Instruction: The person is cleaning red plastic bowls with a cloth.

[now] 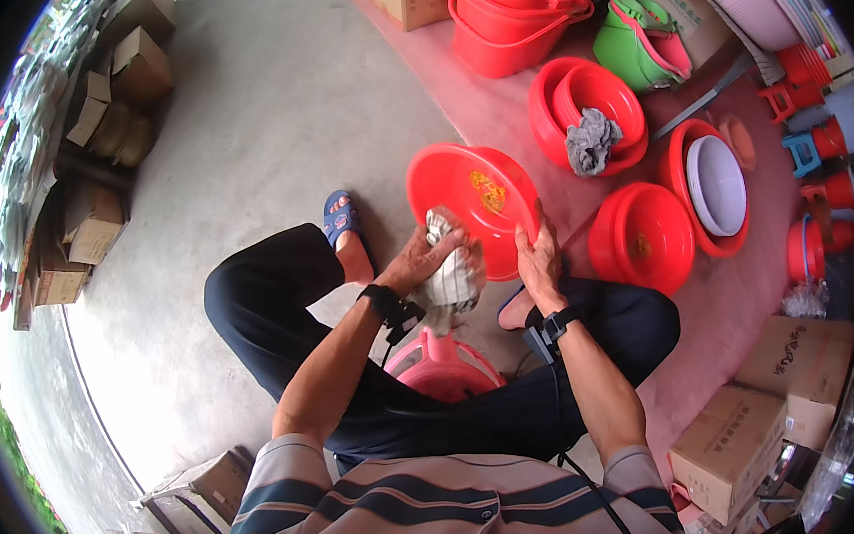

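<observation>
A striped white cloth (pixel 452 276) is bunched in my left hand (pixel 419 256), close to the near rim of a red plastic basin (pixel 443 179). My right hand (pixel 539 258) grips that basin by its right rim and holds it tilted above the floor. A yellow-orange printed pattern (pixel 489 192) shows inside the basin. Between my legs is a pink plastic item (pixel 447 374), perhaps a stool or bucket, partly hidden by my trousers and the hanging cloth.
Stacked red basins (pixel 639 239) stand to the right, near a red basin holding a pale one (pixel 718 184). A grey rag (pixel 592 141) hangs over other basins. Red buckets (pixel 499 35) and a green bucket (pixel 639 43) are farther back. Cardboard boxes (pixel 731 450) lie at lower right.
</observation>
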Action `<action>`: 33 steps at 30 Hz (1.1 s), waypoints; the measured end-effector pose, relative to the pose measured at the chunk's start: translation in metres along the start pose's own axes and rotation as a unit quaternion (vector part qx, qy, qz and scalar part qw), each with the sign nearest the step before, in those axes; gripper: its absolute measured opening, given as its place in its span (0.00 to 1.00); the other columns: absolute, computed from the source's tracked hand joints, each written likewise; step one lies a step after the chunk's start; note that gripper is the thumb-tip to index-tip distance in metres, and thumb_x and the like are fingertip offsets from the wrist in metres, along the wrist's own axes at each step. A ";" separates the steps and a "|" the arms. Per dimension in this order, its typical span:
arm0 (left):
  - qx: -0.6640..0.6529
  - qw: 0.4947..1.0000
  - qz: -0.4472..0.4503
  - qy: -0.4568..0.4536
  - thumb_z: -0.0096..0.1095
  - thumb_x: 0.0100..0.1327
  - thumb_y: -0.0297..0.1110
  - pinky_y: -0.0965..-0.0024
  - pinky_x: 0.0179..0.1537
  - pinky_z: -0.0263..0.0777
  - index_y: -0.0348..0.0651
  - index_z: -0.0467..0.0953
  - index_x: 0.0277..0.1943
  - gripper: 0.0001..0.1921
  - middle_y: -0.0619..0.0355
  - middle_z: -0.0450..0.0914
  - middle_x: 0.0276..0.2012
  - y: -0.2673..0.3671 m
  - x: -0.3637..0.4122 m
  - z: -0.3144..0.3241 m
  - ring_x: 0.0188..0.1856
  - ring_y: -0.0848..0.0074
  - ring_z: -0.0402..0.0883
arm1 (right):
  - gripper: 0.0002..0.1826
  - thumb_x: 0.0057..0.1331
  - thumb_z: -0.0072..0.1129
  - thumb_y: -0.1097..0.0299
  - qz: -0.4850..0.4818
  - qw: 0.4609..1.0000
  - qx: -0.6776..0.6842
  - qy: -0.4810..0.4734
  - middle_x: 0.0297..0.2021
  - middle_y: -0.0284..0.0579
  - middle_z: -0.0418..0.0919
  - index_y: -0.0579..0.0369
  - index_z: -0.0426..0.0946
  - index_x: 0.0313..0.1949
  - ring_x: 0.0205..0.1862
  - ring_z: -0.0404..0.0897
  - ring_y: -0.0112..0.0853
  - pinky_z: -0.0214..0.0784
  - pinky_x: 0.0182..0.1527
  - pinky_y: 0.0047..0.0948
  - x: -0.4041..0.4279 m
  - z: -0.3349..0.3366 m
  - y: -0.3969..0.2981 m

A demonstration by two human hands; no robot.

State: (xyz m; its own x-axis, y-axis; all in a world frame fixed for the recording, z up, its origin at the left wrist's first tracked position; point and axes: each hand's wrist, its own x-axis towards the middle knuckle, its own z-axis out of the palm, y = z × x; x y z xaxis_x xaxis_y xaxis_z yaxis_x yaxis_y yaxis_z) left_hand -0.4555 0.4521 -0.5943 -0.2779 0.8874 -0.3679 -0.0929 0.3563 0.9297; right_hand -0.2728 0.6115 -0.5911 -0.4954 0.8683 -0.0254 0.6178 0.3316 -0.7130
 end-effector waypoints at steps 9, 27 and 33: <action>0.139 0.983 0.044 -0.114 0.57 0.62 0.76 0.57 0.78 0.43 0.30 0.39 0.79 0.63 0.33 0.48 0.77 0.013 0.029 0.041 0.81 0.52 0.44 | 0.27 0.76 0.59 0.54 0.109 0.921 0.365 -0.081 0.57 0.40 0.80 0.61 0.74 0.65 0.56 0.77 0.24 0.67 0.60 0.26 0.002 0.001 -0.040; 0.534 0.826 0.178 0.022 0.73 0.50 0.46 0.42 0.69 0.58 0.52 0.75 0.63 0.34 0.47 0.70 0.63 -0.019 0.012 -0.015 0.70 0.48 0.64 | 0.21 0.74 0.62 0.57 0.146 0.943 0.293 -0.066 0.46 0.37 0.82 0.58 0.79 0.58 0.43 0.76 0.24 0.70 0.48 0.29 0.010 -0.029 -0.042; 0.350 0.912 0.129 0.172 0.70 0.56 0.45 0.52 0.58 0.71 0.45 0.77 0.52 0.23 0.46 0.81 0.47 -0.037 0.040 0.036 0.54 0.51 0.77 | 0.21 0.75 0.59 0.57 0.071 0.922 0.373 -0.072 0.51 0.41 0.82 0.58 0.79 0.59 0.51 0.77 0.27 0.70 0.55 0.32 -0.008 -0.009 -0.069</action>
State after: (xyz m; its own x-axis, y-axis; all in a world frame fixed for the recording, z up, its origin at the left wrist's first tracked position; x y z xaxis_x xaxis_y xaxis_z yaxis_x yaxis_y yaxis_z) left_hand -0.4291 0.4848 -0.6441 -0.4986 0.8668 0.0006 0.6178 0.3549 0.7017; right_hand -0.3058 0.5853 -0.5350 -0.5501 0.8081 -0.2105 0.1175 -0.1746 -0.9776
